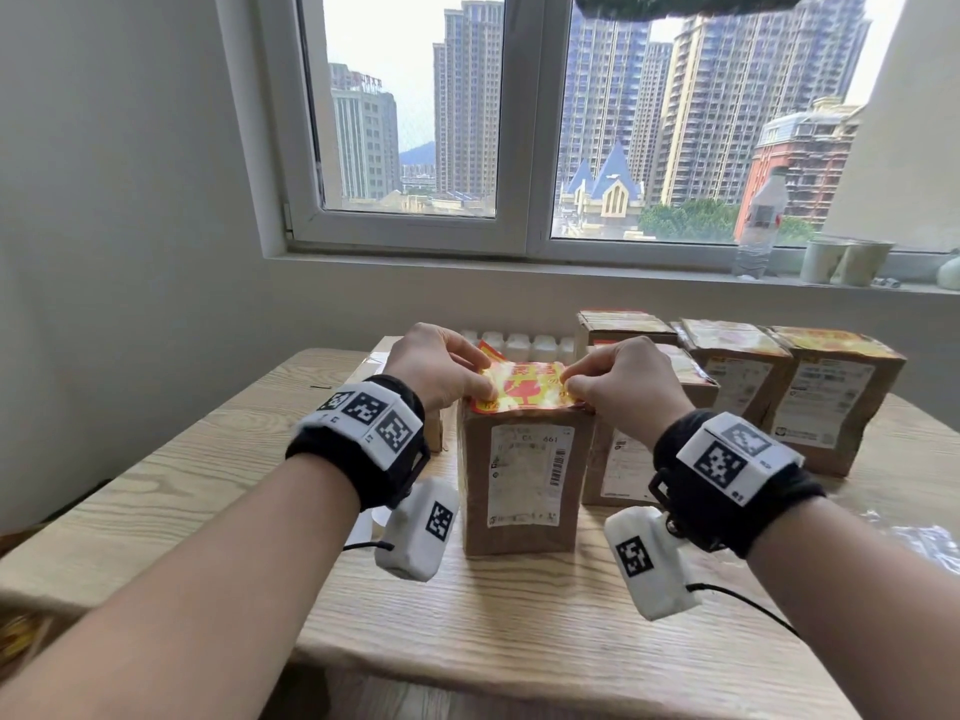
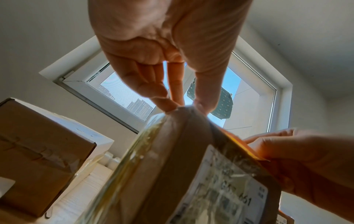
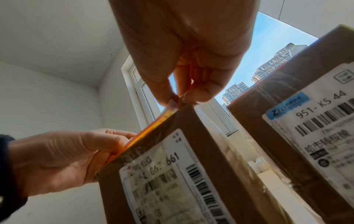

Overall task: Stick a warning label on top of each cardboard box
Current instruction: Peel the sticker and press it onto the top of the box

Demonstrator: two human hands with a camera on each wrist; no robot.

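Left hand (image 1: 441, 368) and right hand (image 1: 626, 387) each pinched edge of glossy yellow-red warning label (image 1: 524, 389), wrinkled, lying atop tall brown cardboard box (image 1: 524, 475) on pale wood-grain worktop (image 1: 467, 615).

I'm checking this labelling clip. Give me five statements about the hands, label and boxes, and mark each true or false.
1. Both hands hold the warning label over the top of the front box. True.
2. The left hand rests flat on the table. False: it pinches the label's left edge above the box.
3. The boxes at the back right already carry yellow and red labels on top. True.
4. The right hand holds a water bottle. False: it pinches the label's right edge; the bottle stands on the window sill.
5. The front box lies on its side with its flaps open. False: it stands upright and closed.
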